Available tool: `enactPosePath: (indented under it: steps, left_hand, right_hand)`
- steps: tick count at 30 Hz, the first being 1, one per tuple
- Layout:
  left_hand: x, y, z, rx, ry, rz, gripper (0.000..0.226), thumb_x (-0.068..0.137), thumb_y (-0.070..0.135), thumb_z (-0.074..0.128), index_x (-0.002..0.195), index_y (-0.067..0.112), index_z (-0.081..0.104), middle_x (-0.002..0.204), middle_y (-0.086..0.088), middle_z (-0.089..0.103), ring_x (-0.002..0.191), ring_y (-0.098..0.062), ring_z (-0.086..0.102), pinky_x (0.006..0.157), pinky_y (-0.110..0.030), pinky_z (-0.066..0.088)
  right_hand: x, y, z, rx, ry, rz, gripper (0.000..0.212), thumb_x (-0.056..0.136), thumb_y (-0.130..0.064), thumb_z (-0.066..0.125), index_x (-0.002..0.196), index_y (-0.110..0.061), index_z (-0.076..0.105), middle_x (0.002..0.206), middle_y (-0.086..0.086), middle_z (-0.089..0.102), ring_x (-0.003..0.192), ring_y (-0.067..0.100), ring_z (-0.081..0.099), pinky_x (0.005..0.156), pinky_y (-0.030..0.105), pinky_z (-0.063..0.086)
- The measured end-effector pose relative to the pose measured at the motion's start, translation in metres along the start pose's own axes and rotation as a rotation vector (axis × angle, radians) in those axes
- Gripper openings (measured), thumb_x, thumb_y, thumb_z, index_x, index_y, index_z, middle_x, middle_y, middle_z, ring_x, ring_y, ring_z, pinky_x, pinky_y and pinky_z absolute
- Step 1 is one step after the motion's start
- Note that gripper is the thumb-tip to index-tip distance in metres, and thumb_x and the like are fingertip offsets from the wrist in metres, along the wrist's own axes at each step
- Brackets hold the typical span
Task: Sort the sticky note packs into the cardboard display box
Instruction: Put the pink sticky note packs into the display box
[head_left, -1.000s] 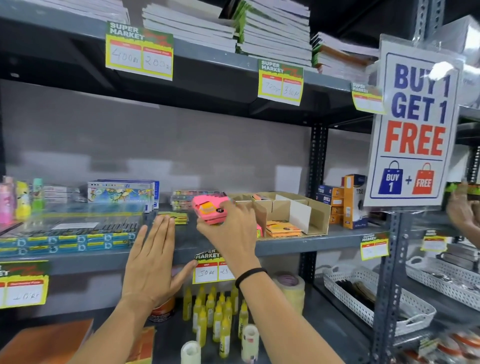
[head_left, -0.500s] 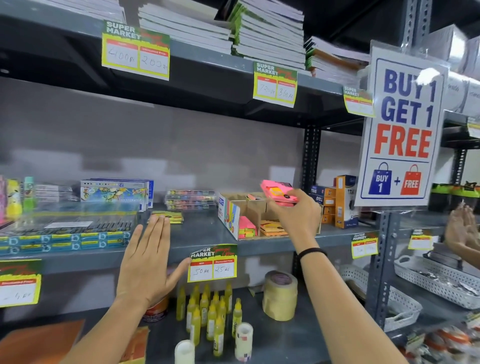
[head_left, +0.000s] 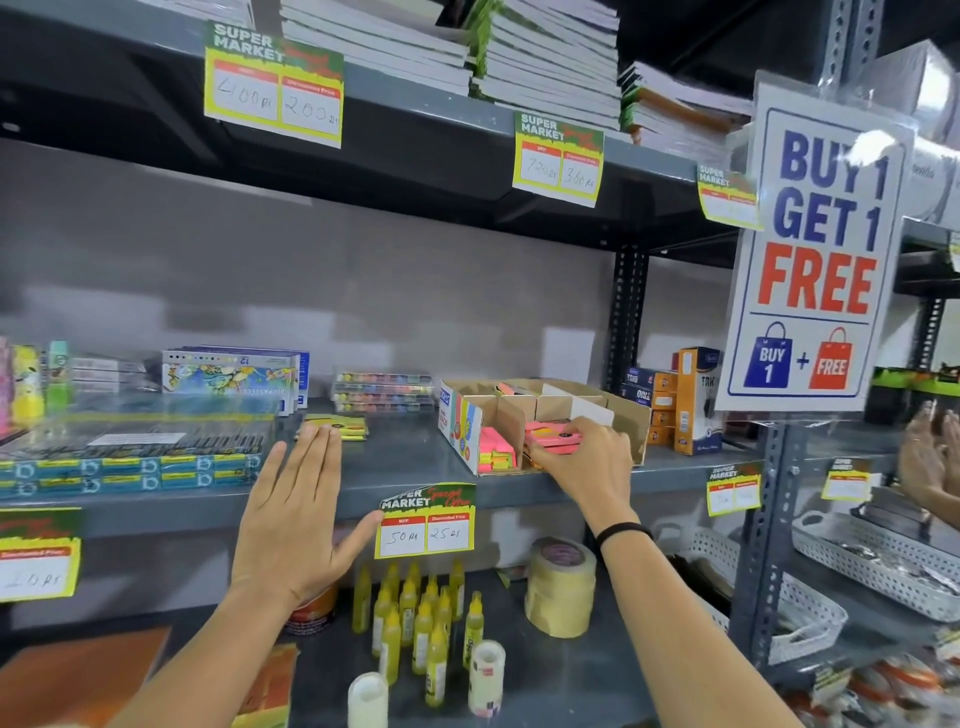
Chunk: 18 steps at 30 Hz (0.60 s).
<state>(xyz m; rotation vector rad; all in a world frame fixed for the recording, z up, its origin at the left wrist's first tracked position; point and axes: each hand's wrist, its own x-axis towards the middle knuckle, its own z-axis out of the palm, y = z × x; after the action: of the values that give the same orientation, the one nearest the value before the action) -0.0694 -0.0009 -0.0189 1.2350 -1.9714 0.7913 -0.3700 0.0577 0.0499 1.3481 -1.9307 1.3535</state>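
Note:
The cardboard display box (head_left: 631, 418) stands on the middle shelf, split by cardboard dividers. My right hand (head_left: 587, 467) reaches into its front compartment, shut on a pink sticky note pack (head_left: 553, 434) held low inside the box. More pink and yellow packs (head_left: 496, 452) stand in the compartment to the left. A yellow sticky note pack (head_left: 337, 426) lies loose on the shelf left of the box. My left hand (head_left: 296, 514) hovers flat and open in front of the shelf edge, fingertips just below that yellow pack, holding nothing.
Marker boxes (head_left: 130, 457) and colour-pencil packs (head_left: 234, 371) fill the shelf's left side. Orange and blue boxes (head_left: 675, 405) stand right of the display box. Glue bottles (head_left: 415, 613) and tape rolls (head_left: 561, 587) sit on the lower shelf. A promo sign (head_left: 821, 249) hangs at right; another person's hands (head_left: 930, 457) show there.
My right hand carried the pink pack from the left side over to the display box and lowered it into the front compartment. The left hand stayed flat by the shelf edge.

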Motion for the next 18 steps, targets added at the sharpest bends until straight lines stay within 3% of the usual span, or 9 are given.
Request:
enactPosePath:
  steps: [6,9,13,16,18]
  left_hand:
    - [0.000,0.000,0.000,-0.001,-0.002,-0.002,0.094,0.087,0.068,0.029,0.146,-0.005,0.031,0.152,-0.023,0.034,0.144,-0.033,0.029,0.119,-0.049,0.018]
    - [0.000,0.001,-0.001,-0.002,-0.010,-0.003,0.094,0.087,0.068,0.029,0.146,-0.005,0.032,0.152,-0.023,0.035,0.144,-0.033,0.029,0.119,-0.049,0.018]
    - [0.000,0.001,-0.002,-0.001,-0.015,-0.007,0.095,0.088,0.070,0.025,0.146,-0.005,0.033,0.152,-0.022,0.034,0.143,-0.033,0.029,0.120,-0.048,0.016]
    - [0.000,0.001,-0.001,-0.007,-0.008,-0.008,0.095,0.088,0.070,0.024,0.145,-0.005,0.033,0.152,-0.022,0.034,0.143,-0.033,0.030,0.121,-0.047,0.015]
    - [0.000,0.001,0.000,-0.002,-0.002,-0.005,0.095,0.088,0.070,0.024,0.146,-0.005,0.033,0.152,-0.022,0.035,0.143,-0.033,0.030,0.121,-0.046,0.014]
  right_hand:
    - [-0.005,0.003,0.007,-0.082,-0.036,0.038,0.055,0.074,-0.058,0.064,0.106,-0.013,0.065,0.097,0.011,0.065,0.093,0.029,0.049,0.080,0.037,0.041]
    - [-0.017,0.007,0.012,-0.103,-0.033,0.021,0.059,0.080,-0.059,0.056,0.117,-0.013,0.061,0.113,0.013,0.060,0.105,0.030,0.046,0.089,0.038,0.041]
    - [-0.048,0.010,0.020,-0.002,0.060,-0.014,0.069,0.090,-0.057,0.042,0.144,-0.014,0.035,0.156,0.015,0.020,0.143,0.030,0.017,0.114,0.042,0.019]
    - [-0.070,0.012,0.026,-0.016,0.089,-0.070,0.076,0.091,-0.060,0.025,0.151,-0.015,0.011,0.159,0.006,0.003,0.146,0.020,-0.001,0.118,0.043,0.003]
    - [-0.080,0.015,0.031,-0.024,0.039,-0.082,0.077,0.091,-0.061,0.022,0.151,-0.014,0.008,0.158,0.002,0.002,0.146,0.016,-0.004,0.118,0.046,0.002]
